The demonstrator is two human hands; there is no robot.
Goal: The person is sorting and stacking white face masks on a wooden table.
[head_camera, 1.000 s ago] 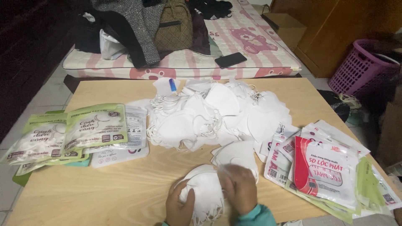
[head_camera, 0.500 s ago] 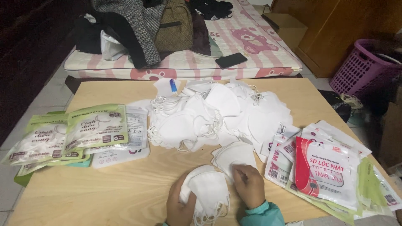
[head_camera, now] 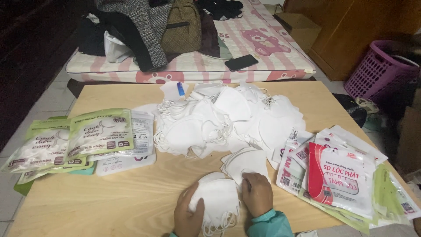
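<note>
Lying at the left edge of the wooden table (head_camera: 131, 193), green-and-white mask packages (head_camera: 72, 142) overlap a clear-and-white pouch (head_camera: 127, 160). At centre sits a loose heap of white face masks (head_camera: 219, 118). Below it, the left hand (head_camera: 187, 217) and right hand (head_camera: 257, 194) hold a small stack of white masks (head_camera: 217, 199) between them, fingers curled on its edges. Farther right, red-and-white flat packages (head_camera: 340, 177) fan over green ones (head_camera: 388, 197).
</note>
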